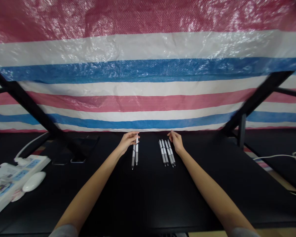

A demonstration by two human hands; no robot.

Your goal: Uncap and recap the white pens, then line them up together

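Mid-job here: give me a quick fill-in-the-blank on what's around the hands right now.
The left hand holds ____ slim white-and-grey pens.
Near the right hand, ____ matching pens lie side by side on the black tabletop.
The woven plastic tarp behind has red, white and ____ stripes.
Missing words: two; four; blue.

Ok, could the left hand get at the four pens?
Probably yes: the four pens lie close beside the left hand, with nothing visible between them on the black desk. But it is holding two pens, and the right hand touches the group's far end.
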